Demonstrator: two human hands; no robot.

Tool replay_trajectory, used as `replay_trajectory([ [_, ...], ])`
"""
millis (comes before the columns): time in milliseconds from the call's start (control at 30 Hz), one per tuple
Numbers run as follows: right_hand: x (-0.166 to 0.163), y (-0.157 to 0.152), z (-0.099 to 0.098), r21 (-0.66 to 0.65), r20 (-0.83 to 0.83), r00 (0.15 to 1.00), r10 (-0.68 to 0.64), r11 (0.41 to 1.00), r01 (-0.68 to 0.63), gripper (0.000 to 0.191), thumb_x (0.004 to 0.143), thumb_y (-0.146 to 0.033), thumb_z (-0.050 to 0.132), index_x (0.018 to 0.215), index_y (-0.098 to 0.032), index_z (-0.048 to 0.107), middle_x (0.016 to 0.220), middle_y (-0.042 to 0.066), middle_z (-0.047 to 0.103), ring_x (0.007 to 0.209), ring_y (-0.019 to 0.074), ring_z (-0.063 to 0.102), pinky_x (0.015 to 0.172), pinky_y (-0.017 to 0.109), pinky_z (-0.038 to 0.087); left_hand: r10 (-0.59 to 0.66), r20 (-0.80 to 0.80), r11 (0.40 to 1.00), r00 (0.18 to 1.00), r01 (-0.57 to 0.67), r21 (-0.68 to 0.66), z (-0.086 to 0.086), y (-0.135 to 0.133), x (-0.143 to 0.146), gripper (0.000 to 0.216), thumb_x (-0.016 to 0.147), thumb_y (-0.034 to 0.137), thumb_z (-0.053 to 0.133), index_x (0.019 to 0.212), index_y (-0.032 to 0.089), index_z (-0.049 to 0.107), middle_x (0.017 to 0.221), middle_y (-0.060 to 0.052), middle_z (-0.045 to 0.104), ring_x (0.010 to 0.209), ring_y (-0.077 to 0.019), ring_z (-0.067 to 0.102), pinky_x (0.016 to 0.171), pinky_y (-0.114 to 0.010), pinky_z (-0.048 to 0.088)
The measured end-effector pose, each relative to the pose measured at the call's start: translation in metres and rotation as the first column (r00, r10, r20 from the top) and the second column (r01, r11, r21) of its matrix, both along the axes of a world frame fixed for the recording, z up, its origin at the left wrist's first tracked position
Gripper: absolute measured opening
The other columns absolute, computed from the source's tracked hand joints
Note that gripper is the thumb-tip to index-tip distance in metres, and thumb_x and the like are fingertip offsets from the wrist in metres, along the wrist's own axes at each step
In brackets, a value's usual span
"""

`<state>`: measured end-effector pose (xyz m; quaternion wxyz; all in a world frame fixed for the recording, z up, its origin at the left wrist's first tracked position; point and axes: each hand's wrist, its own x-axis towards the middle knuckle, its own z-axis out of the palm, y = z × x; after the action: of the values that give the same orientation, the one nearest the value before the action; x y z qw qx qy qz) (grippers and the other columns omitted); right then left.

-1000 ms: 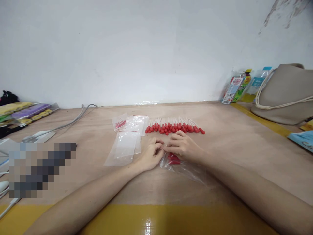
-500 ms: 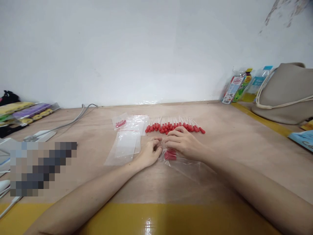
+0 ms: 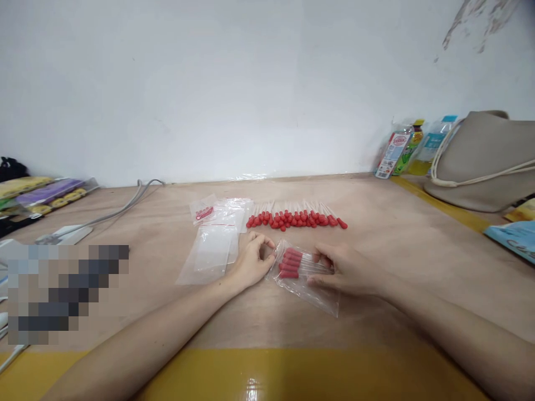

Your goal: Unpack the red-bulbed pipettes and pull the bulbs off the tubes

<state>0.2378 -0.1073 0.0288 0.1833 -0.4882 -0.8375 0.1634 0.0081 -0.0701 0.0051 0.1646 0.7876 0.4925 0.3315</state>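
Observation:
A clear plastic bag (image 3: 320, 301) lies at a slant on the table before me, with several red-tipped sticks (image 3: 290, 264) side by side in it, their red ends to the left. My left hand (image 3: 256, 258) pinches the bag's left edge between thumb and fingers. My right hand (image 3: 343, 270) is closed around the pale stick ends at the bag's right side, thumb nearest me; whether its fingers are inside or outside the plastic I cannot tell. Just beyond my hands, a row of loose red-tipped sticks (image 3: 296, 218) lies with the red ends toward me.
Flat zip bags (image 3: 213, 245) overlap left of my left hand, with a small red-printed packet (image 3: 203, 211) behind. Grey cables (image 3: 121, 211) and a power strip (image 3: 69, 234) lie at left. Bottles (image 3: 430, 146) and a beige bag (image 3: 485, 161) stand at back right.
My right hand has moved from above the red ends to the right and toward me, onto the stick ends. The red ends now show inside the bag. My left hand has stayed at the bag's edge.

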Motion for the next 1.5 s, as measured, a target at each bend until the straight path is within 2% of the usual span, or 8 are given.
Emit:
replay_trajectory([
  [200, 0.005, 0.003, -0.005, -0.034, -0.03, 0.999, -0.024, 0.999, 0.023, 0.027, 0.068, -0.041, 0.064, 0.076, -0.018, 0.051, 0.07, 0.0, 0.056, 0.062, 0.0125, 0.048, 0.054, 0.023, 0.034, -0.175, 0.072, 0.975, 0.982, 0.183, -0.125, -0.001, 0.001, -0.005, 0.012, 0.072, 0.029, 0.063, 0.074, 0.017, 0.066, 0.078, -0.001, 0.049, 0.064, -0.0104, 0.046, 0.056, -0.022, 0.038],
  [433, 0.009, 0.01, -0.014, 0.127, -0.037, 0.999, -0.031, 0.991, 0.035, 0.021, 0.073, -0.035, 0.06, 0.078, -0.017, 0.05, 0.08, 0.004, 0.054, 0.073, 0.0159, 0.05, 0.062, 0.026, 0.037, -0.301, 0.273, 0.911, 0.914, 0.36, -0.199, -0.001, 0.002, -0.003, 0.024, 0.074, 0.035, 0.062, 0.085, 0.014, 0.062, 0.081, -0.003, 0.053, 0.06, -0.0079, 0.047, 0.054, -0.02, 0.04],
  [567, 0.008, 0.011, -0.02, 0.208, -0.007, 0.999, -0.047, 0.977, 0.048, 0.019, 0.076, -0.034, 0.057, 0.079, -0.017, 0.049, 0.082, 0.006, 0.053, 0.076, 0.0176, 0.049, 0.065, 0.028, 0.038, -0.387, 0.214, 0.871, 0.897, 0.432, -0.233, 0.007, -0.005, 0.001, 0.03, 0.076, 0.037, 0.059, 0.097, 0.015, 0.057, 0.085, -0.003, 0.058, 0.067, -0.0106, 0.052, 0.06, -0.022, 0.042],
  [733, 0.006, 0.011, -0.023, 0.276, 0.027, 0.997, -0.075, 0.959, 0.065, 0.019, 0.079, -0.035, 0.053, 0.077, -0.017, 0.047, 0.082, 0.007, 0.052, 0.075, 0.0187, 0.048, 0.065, 0.03, 0.038, -0.371, -0.043, 0.922, 0.927, 0.363, -0.131, 0.019, -0.016, 0.005, 0.029, 0.073, 0.037, 0.062, 0.094, 0.018, 0.055, 0.082, -0.002, 0.058, 0.072, -0.0144, 0.053, 0.064, -0.025, 0.042],
  [933, 0.007, 0.012, -0.023, 0.28, 0.024, 0.999, -0.033, 0.96, 0.025, 0.017, 0.081, -0.034, 0.05, 0.079, -0.017, 0.047, 0.083, 0.008, 0.051, 0.076, 0.0188, 0.048, 0.067, 0.031, 0.038, -0.316, -0.199, 0.949, 0.928, 0.313, -0.048, 0.021, -0.023, 0.01, 0.014, 0.084, 0.023, 0.044, 0.096, 0.018, 0.048, 0.09, -0.005, 0.056, 0.081, -0.0188, 0.053, 0.069, -0.029, 0.041],
  [1033, 0.008, 0.012, -0.023, 0.277, 0.01, 1.0, -0.021, 0.961, 0.018, 0.016, 0.081, -0.033, 0.051, 0.077, -0.018, 0.046, 0.083, 0.007, 0.051, 0.075, 0.0184, 0.048, 0.065, 0.03, 0.038, -0.339, -0.198, 0.94, 0.92, 0.341, -0.025, 0.019, -0.021, 0.01, 0.014, 0.086, 0.02, 0.039, 0.097, 0.019, 0.048, 0.091, -0.006, 0.057, 0.085, -0.0188, 0.053, 0.075, -0.03, 0.041],
  [1167, 0.008, 0.012, -0.023, 0.269, -0.006, 1.0, -0.028, 0.963, 0.028, 0.016, 0.08, -0.032, 0.052, 0.078, -0.017, 0.047, 0.083, 0.007, 0.051, 0.076, 0.0184, 0.048, 0.067, 0.03, 0.038, -0.333, -0.186, 0.942, 0.925, 0.336, -0.012, 0.017, -0.021, 0.011, 0.02, 0.082, 0.024, 0.05, 0.1, 0.019, 0.049, 0.097, -0.006, 0.057, 0.09, -0.0204, 0.052, 0.077, -0.03, 0.041],
  [1500, 0.006, 0.014, -0.024, 0.263, -0.036, 0.999, -0.038, 0.964, 0.047, 0.016, 0.08, -0.032, 0.053, 0.079, -0.017, 0.049, 0.083, 0.007, 0.052, 0.075, 0.0175, 0.048, 0.065, 0.029, 0.038, -0.277, 0.035, 0.958, 0.96, 0.279, -0.067, 0.011, -0.016, 0.007, 0.019, 0.086, 0.027, 0.043, 0.1, 0.019, 0.054, 0.087, -0.003, 0.061, 0.077, -0.0153, 0.056, 0.069, -0.027, 0.043],
])
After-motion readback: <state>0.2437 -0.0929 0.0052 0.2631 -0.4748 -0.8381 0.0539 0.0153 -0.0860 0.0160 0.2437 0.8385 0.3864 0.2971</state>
